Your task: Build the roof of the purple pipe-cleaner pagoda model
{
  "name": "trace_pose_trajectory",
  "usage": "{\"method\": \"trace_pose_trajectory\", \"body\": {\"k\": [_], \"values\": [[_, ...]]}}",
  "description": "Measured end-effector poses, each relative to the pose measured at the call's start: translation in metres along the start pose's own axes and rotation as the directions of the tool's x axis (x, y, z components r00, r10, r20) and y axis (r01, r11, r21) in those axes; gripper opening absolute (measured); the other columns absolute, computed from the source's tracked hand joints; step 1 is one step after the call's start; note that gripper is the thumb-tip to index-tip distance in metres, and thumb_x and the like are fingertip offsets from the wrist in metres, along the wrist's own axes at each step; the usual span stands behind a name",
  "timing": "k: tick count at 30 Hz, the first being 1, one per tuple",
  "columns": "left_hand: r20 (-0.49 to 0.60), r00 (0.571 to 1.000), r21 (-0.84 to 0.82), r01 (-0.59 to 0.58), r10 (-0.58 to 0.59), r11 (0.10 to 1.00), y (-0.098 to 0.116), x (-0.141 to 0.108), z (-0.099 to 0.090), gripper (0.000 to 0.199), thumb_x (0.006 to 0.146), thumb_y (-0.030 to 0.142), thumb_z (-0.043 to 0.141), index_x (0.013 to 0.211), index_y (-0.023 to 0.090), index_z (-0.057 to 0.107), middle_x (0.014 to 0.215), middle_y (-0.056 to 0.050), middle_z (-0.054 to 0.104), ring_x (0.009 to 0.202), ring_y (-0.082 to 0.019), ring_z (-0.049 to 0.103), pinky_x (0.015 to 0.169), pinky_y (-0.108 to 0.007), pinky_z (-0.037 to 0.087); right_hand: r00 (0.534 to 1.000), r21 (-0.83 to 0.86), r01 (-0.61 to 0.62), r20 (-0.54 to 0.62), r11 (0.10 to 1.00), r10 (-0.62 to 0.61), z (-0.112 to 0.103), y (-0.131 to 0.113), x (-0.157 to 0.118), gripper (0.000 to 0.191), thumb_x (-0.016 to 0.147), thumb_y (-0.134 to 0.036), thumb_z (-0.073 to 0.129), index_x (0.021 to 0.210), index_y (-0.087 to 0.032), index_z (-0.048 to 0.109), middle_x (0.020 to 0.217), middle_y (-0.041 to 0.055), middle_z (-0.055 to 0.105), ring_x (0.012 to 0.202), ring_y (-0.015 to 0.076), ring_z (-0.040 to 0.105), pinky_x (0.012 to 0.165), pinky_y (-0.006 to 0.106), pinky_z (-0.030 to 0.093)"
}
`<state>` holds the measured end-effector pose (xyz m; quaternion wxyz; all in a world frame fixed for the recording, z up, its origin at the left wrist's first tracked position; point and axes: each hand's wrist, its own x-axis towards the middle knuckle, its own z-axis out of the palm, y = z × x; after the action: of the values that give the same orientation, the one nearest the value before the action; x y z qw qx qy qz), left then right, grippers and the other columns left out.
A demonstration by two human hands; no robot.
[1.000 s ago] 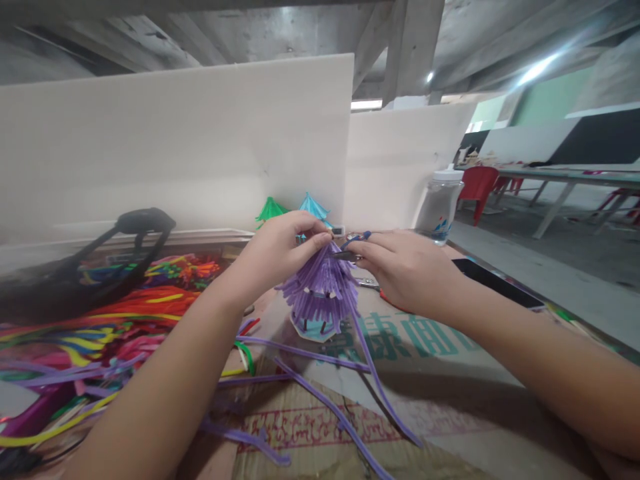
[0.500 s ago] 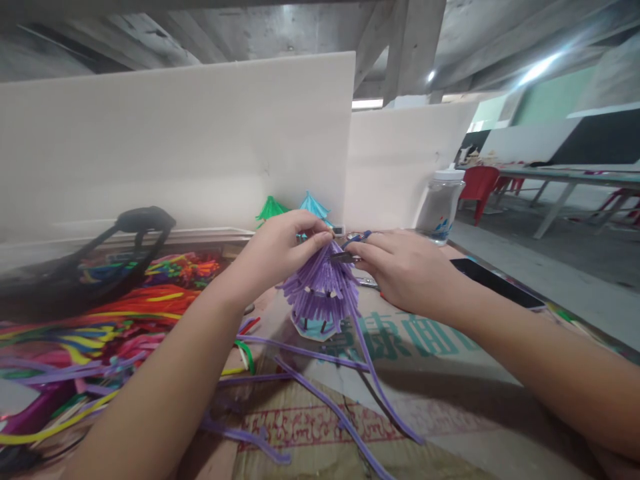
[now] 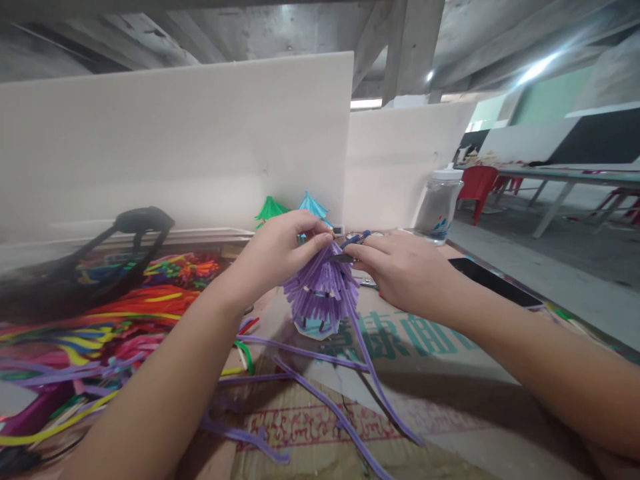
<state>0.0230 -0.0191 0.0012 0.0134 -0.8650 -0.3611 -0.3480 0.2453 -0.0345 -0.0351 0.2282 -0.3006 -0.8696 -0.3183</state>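
Note:
A small two-tiered purple pavilion (image 3: 320, 287), its roofs made of fuzzy pipe cleaners, stands upright on a pale base. My left hand (image 3: 295, 243) pinches the roof's peak between thumb and fingers. My right hand (image 3: 400, 267) is closed around a metal tool (image 3: 341, 258) whose dark pointed tip lies against the right side of the upper roof; its exact kind is partly hidden. Just above it a blue piece (image 3: 357, 238) shows beside the fingers. From the roof a long purple pipe cleaner (image 3: 373, 373) trails down toward the table's front.
Colourful pipe cleaners (image 3: 130, 313) heap up on the left, beside a blurred black object (image 3: 145, 220). Green (image 3: 273, 208) and blue (image 3: 310, 205) roofs stand behind. On the right are a phone (image 3: 495, 283), a clear bottle (image 3: 437, 207) and metal scissors-like blades (image 3: 369, 283) under my hand.
Both hands keep almost the same place at the roof. The tool's tip and the blue piece have shifted very slightly; the view has drifted a little.

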Motion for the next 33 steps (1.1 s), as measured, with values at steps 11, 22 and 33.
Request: {"method": "trace_pose_trajectory", "body": {"k": [11, 22, 33], "values": [[-0.054, 0.992, -0.060, 0.107, -0.110, 0.992, -0.024, 0.003, 0.009, 0.025, 0.091, 0.034, 0.050, 0.093, 0.017, 0.068, 0.097, -0.006, 0.071, 0.090, -0.020, 0.063, 0.084, -0.033, 0.048, 0.947, 0.115, -0.318, 0.081, 0.941, 0.310, 0.016, 0.027, 0.002, 0.036, 0.097, -0.027, 0.044, 0.130, -0.018, 0.053, 0.099, 0.0089, 0.073, 0.080, 0.0199, 0.066, 0.065, 0.030, 0.043], [-0.035, 0.992, -0.044, 0.119, -0.120, 0.992, -0.033, 0.004, 0.007, 0.024, 0.091, 0.035, 0.049, 0.091, 0.018, 0.066, 0.094, -0.005, 0.070, 0.088, -0.020, 0.063, 0.078, -0.030, 0.045, 0.876, 0.190, -0.407, 0.358, 0.894, 0.323, 0.083, 0.065, -0.020, 0.030, 0.096, -0.033, 0.050, 0.117, -0.017, 0.063, 0.099, 0.0111, 0.072, 0.085, 0.0206, 0.065, 0.066, 0.028, 0.041], [-0.018, 0.990, -0.076, 0.139, -0.140, 0.987, -0.037, 0.005, 0.011, 0.029, 0.091, 0.039, 0.046, 0.094, 0.018, 0.065, 0.094, -0.005, 0.070, 0.088, -0.020, 0.062, 0.078, -0.031, 0.046, 0.713, 0.369, -0.456, 0.696, 0.810, 0.085, 0.041, 0.079, -0.072, 0.052, 0.081, -0.039, 0.059, 0.132, -0.025, 0.058, 0.128, 0.0109, 0.063, 0.105, 0.0280, 0.063, 0.082, 0.035, 0.050]]}}
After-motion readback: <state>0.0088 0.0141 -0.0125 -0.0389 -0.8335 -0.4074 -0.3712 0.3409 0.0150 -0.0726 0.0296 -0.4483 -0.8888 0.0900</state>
